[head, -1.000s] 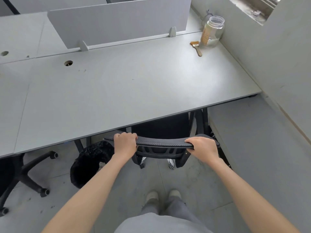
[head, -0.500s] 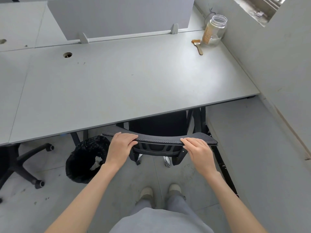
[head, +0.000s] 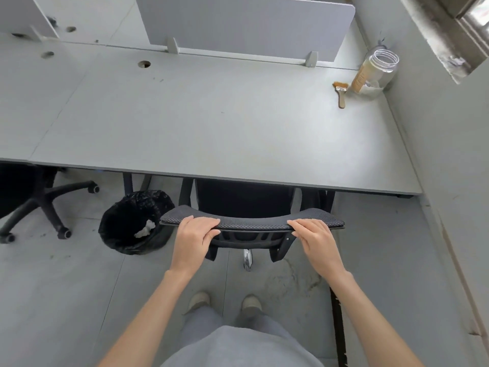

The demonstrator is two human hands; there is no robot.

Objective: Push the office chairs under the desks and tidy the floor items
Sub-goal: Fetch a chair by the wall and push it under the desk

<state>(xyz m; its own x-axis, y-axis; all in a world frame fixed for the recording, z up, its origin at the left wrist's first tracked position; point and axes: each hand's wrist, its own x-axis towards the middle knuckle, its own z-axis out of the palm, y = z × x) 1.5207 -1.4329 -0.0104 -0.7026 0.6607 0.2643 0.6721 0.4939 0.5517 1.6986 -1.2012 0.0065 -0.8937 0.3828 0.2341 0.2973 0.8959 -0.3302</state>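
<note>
Chair seat tucked beneath the grey worktop, backrest top just outside its near edge. We see the left hand and right hand resting flat on that backrest, fingers straight. A black bin stands on the floor to the chair's left.

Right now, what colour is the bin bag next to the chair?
Black, shiny and crinkled: the bin bag shows best in the head view.

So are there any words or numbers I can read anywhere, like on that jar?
Clear glass jar on the grey desk: its tan label carries marks, too blurred to read.
Wooden-handled paintbrush: no text visible.
Black mesh office chair, black-bagged bin: no text visible.
So nothing is readable.
</note>
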